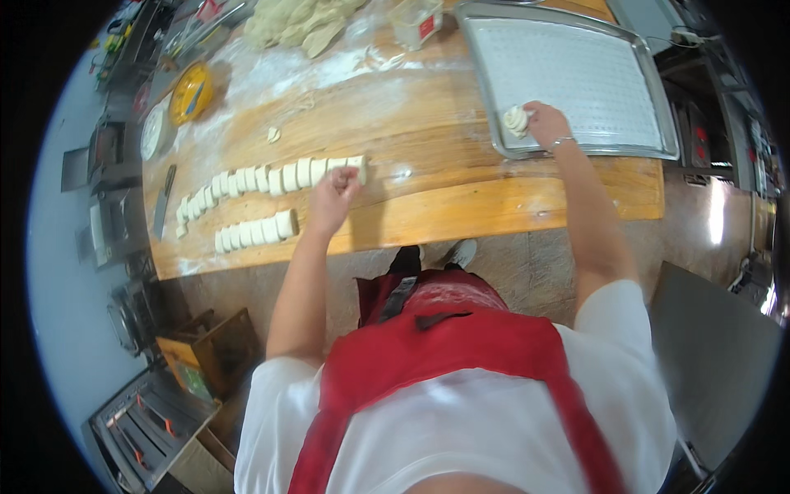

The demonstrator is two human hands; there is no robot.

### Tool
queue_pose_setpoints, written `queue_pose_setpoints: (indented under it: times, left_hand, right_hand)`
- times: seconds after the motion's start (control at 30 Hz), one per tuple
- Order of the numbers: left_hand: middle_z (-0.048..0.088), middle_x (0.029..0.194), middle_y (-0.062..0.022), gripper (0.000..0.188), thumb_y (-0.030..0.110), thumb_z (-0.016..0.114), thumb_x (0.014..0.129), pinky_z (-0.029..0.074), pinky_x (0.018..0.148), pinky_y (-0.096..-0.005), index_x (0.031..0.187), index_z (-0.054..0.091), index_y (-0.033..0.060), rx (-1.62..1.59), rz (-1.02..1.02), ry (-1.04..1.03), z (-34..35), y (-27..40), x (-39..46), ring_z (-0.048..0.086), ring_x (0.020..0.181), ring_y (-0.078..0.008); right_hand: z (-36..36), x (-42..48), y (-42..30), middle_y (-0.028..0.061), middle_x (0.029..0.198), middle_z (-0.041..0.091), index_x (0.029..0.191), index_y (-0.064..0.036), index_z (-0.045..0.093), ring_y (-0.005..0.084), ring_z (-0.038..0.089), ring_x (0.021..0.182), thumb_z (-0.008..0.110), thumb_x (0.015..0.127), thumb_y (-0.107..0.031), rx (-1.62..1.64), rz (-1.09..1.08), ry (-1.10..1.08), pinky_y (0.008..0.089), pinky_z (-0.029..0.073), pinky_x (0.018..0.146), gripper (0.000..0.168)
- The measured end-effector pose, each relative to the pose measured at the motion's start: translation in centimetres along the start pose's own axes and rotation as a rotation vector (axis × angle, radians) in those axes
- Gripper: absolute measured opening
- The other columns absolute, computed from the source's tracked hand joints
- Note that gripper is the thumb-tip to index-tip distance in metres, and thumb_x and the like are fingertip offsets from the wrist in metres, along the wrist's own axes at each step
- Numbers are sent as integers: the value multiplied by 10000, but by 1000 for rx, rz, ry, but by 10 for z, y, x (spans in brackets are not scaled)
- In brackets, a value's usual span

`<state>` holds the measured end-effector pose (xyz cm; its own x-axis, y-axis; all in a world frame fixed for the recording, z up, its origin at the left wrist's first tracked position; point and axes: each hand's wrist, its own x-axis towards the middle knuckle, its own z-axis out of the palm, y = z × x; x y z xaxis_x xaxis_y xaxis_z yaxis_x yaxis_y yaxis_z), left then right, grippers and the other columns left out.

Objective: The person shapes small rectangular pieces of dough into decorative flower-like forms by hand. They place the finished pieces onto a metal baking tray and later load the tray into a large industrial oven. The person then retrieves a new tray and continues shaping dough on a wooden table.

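My right hand [548, 125] has its fingers on the side of a swirled dough piece [515, 121], at the near left corner of a lined metal baking tray [500, 133]. Curled over the right end of a long row of cut dough slices [290, 177] is my left hand [333, 196]. Its fingertips are partly hidden, so whether they pinch a slice does not show. A shorter row of dough slices [256, 232] lies nearer the table's front edge. To the left of both rows rests a knife [163, 200].
The wooden table [432, 204] carries flour and a small dough scrap [273, 134]. A large dough mass [302, 25] and a clear plastic container [415, 28] stand at the back. Toward the left sit a yellow bowl [190, 92] with a utensil and a white tub [155, 133].
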<state>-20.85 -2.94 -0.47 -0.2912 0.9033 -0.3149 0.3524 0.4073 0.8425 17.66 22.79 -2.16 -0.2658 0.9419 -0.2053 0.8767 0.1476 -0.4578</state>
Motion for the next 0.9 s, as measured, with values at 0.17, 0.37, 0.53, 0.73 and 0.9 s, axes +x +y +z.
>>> queue_pose_setpoints:
  times: [0.17,0.37,0.53,0.73,0.9]
  left_hand:
    - [562,1250,-99,420,128,688,810,449,956,-397,1218,589,131,671,361,71,-46,17,29,538,1132,-299]
    - [564,1233,-88,416,151,726,770,407,1001,-415,1164,594,127,927,368,-373,-38,34,58,495,1177,-302]
    - [635,1060,-75,346,151,769,727,461,873,-416,1001,569,82,936,226,-398,-27,59,57,581,1014,-300]
    - [646,878,-63,318,16,775,746,484,718,-277,957,540,57,-16,85,-226,20,63,9,600,802,-135]
    - [629,968,-39,343,-5,774,759,498,794,-274,1007,544,46,-557,63,-160,69,67,-46,605,888,-127]
  right_hand:
    - [-23,-54,-19,78,941,677,1155,-114,633,211,647,803,564,897,-139,236,-86,269,341,514,722,268]
    - [-13,-151,-61,45,834,636,1015,-55,678,127,587,714,590,899,-50,454,-173,209,252,468,647,146]
    - [39,-190,-77,68,874,639,1022,-33,669,143,605,777,603,886,-51,667,-160,-40,258,479,686,152]
    - [75,-197,-117,59,912,651,1128,-33,623,141,603,795,662,871,-129,985,-79,-328,268,487,729,277]
    - [76,-192,-136,32,925,640,1159,-16,600,118,585,808,678,875,-154,1210,-81,-390,262,485,749,325]
